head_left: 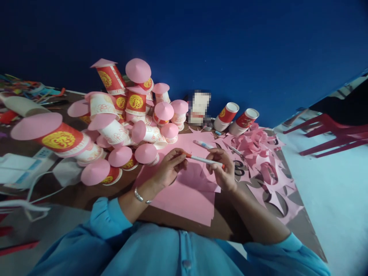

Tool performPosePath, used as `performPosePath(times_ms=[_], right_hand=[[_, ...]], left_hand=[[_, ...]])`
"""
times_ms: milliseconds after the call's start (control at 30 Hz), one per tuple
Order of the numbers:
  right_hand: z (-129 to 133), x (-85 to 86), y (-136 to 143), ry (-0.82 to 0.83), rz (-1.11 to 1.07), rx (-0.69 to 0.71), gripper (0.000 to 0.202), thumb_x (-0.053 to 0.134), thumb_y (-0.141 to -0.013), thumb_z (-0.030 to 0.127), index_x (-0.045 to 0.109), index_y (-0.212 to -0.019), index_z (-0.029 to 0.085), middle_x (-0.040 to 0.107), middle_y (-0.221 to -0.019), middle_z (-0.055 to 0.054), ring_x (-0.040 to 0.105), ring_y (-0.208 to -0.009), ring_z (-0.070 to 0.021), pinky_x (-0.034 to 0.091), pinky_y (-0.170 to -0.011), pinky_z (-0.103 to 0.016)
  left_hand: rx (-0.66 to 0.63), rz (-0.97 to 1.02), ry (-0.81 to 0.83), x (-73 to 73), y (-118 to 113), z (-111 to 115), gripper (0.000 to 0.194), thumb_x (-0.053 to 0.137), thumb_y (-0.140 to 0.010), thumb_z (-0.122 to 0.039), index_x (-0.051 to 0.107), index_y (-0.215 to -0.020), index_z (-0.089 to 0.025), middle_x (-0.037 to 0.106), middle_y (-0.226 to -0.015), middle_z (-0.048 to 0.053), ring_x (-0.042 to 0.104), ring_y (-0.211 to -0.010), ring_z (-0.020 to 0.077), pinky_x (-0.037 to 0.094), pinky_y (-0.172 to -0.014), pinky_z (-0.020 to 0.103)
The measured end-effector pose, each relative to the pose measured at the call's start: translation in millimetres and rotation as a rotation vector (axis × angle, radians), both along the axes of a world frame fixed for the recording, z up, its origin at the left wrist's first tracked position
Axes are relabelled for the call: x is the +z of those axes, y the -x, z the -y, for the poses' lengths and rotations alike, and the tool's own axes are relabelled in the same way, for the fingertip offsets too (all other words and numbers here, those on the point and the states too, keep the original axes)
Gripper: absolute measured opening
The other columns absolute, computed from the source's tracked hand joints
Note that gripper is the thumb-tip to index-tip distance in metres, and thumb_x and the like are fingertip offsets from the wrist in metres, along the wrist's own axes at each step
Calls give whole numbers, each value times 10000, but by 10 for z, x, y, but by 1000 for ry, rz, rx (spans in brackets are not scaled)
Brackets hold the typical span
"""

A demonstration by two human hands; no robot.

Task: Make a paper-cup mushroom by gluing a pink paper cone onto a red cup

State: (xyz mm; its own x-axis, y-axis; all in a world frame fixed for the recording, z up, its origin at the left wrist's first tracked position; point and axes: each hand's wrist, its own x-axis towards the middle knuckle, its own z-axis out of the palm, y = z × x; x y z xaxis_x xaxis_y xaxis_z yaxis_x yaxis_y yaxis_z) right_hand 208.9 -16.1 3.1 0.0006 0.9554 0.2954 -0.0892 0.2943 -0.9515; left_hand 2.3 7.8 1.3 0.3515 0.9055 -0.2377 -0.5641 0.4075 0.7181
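A white marker with orange-red ends (202,159) is held level between my two hands, above pink paper sheets (184,203). My left hand (173,166) pinches its left end with thumb and fingertips. Around the right part of the barrel, the fingers of my right hand (222,168) are closed. Just behind the held marker, another white marker (203,144) lies on the pink paper.
Paper cups with pink cone tops (136,102) crowd the left and back. Two red-and-white cups (244,122) stand at the back right, near pink paper scraps (268,172). A power strip (43,163) lies left. A red stool (330,130) stands beyond the table.
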Motion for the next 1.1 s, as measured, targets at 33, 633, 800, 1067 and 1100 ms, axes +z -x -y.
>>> performPosePath(times_ms=[33,633,800,1067,1100], right_hand=[[-7,6,-23,-2,30,-35,356,774,-880,544,682,-1036,237,599,-671,40,502,-478,-108,420,-424,-244],[-323,3,-540,165,448,-75,338,730,-889,481,770,-1041,182,792,-874,-75,747,-795,-220,605,-692,-341],[-465,-97,-1088,97,1052,-440,256,623,-920,320,772,-1078,183,805,-1051,-138,755,-900,-296,599,-785,-432],[-458,-221,-1135,68,1311,-470,265,594,-903,133,774,-1091,181,786,-1094,-141,689,-1084,-319,537,-948,-434],[-452,-224,-1116,67,1336,-463,261,590,-908,125,775,-1082,183,786,-1074,-140,687,-1071,-312,532,-940,-422]], left_hand=[[15,-4,-13,0,-2,-2,294,909,-738,-298,684,-874,-166,727,-811,-10,647,-650,70,498,-604,177],[-97,-545,-396,-1,31,55,397,776,-844,-391,662,-1164,-186,763,-875,43,635,-510,121,450,-434,227],[-76,-820,-758,89,82,106,85,709,-885,-246,745,-957,-219,778,-872,53,710,-747,178,555,-653,278],[-123,-1299,-1266,320,323,266,270,664,-924,-178,688,-1186,-236,769,-1127,80,708,-1082,267,577,-958,420],[-126,-1345,-1278,309,371,299,290,667,-920,-166,679,-1202,-235,767,-1135,80,707,-1084,268,578,-955,417]])
